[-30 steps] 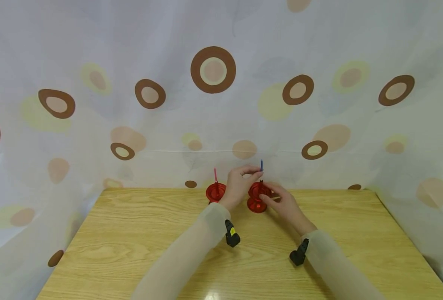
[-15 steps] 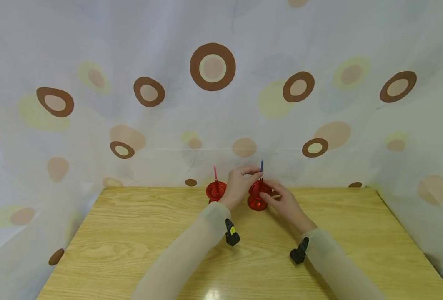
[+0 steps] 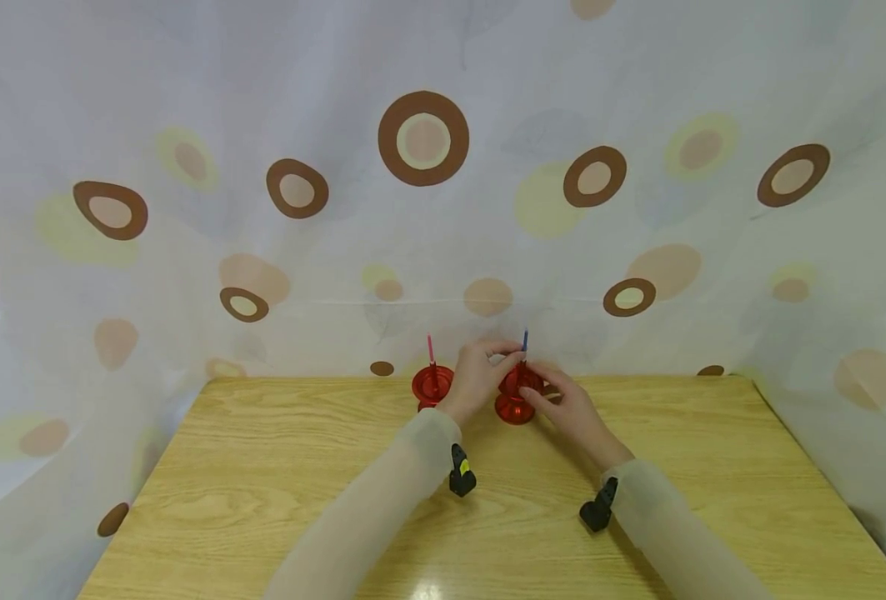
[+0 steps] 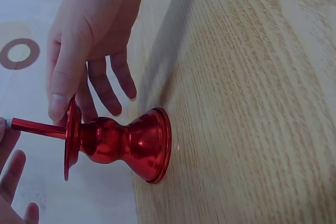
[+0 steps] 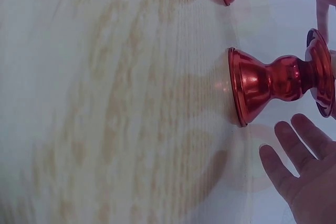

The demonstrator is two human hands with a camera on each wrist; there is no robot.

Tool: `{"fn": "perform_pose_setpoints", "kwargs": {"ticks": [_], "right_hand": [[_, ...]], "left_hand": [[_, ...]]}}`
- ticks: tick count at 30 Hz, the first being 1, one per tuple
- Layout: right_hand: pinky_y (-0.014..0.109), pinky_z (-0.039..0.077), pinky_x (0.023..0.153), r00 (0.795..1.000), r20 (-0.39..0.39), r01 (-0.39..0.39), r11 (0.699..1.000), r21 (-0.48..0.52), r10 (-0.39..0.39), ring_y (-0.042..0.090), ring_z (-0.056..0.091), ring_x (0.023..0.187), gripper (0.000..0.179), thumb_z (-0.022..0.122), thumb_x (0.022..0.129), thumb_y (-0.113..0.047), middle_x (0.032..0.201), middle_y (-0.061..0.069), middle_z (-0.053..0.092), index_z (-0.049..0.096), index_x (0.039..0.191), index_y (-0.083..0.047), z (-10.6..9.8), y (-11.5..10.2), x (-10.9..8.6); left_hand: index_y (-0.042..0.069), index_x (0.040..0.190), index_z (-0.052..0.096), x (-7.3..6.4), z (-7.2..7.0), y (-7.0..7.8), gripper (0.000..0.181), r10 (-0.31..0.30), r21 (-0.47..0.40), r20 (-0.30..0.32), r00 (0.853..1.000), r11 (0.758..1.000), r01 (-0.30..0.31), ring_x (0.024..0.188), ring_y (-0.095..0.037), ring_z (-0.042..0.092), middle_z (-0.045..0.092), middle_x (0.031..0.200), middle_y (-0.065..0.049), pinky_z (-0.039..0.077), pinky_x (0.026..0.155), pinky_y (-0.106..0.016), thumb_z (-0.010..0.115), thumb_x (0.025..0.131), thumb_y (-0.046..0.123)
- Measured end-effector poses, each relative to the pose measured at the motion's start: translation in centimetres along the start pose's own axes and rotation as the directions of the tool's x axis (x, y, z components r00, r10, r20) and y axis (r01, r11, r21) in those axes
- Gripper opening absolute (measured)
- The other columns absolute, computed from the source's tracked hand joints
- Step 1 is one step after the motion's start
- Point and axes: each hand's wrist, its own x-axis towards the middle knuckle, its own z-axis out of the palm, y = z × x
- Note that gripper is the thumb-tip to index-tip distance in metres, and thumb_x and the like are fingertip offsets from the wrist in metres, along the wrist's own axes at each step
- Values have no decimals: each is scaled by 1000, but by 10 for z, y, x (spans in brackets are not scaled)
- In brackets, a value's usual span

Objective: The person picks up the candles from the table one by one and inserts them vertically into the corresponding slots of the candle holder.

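Observation:
In the head view my left hand (image 3: 476,377) pinches a thin blue candle (image 3: 525,340), upright over the socket of the right red candle holder (image 3: 514,409). The candle's lower end is at the top of the socket tube (image 4: 39,128); whether it sits inside is hidden by the fingertips. My right hand (image 3: 576,417) holds that holder's dish by the rim, thumb on the near side, other fingers spread, as the left wrist view shows. Left of it stands a matching red candle holder (image 3: 431,385) with a pink candle (image 3: 431,348) upright in it.
Both holders stand near the back edge of the wooden table (image 3: 277,467). A pale curtain (image 3: 322,92) with brown ring patterns hangs close behind them and at both sides. Black wrist cameras (image 3: 598,506) sit on the sleeves.
My left hand has brought the blue candle down onto the top of the socket; a gap showed there before. The right hand stays on the holder's rim.

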Motion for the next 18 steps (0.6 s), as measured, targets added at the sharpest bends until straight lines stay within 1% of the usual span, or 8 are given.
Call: {"fn": "perform_pose_setpoints", "kwargs": {"ticks": [5, 11, 13, 18], "right_hand": [[40, 55, 95, 1000, 4, -16, 1000, 4, 16, 35, 63, 115, 47, 68, 103, -13, 143, 19, 59, 57, 146, 1, 0, 0, 0], [38, 55, 96, 1000, 9, -30, 1000, -6, 30, 35, 62, 115, 48, 68, 102, -14, 143, 19, 59, 57, 147, 0, 0, 0, -1], [38, 55, 96, 999, 12, -34, 999, -5, 34, 35, 62, 116, 48, 69, 102, -14, 143, 19, 60, 57, 147, 0, 0, -1, -1], [43, 55, 97, 999, 14, -41, 999, -5, 41, 36, 62, 117, 49, 68, 103, -16, 144, 19, 59, 56, 148, 0, -1, -3, -2]], "left_hand": [[5, 118, 80, 0, 0, -2, 24, 1, 19, 2, 1000, 1000, -1, 117, -19, 66, 77, 117, -3, 55, 101, -32, 71, 101, 19], [9, 117, 81, 0, 1, -3, 22, -2, 39, -1, 1000, 999, 2, 117, -19, 67, 77, 117, -3, 55, 99, -30, 72, 101, 20], [8, 117, 81, -1, 1, -3, 22, 4, 43, -1, 1000, 999, -4, 117, -19, 67, 77, 118, -4, 55, 99, -30, 72, 101, 20], [7, 117, 81, -2, 2, -4, 22, 24, 41, 0, 1000, 999, -24, 118, -19, 67, 77, 119, -4, 55, 100, -29, 72, 100, 19]]}}
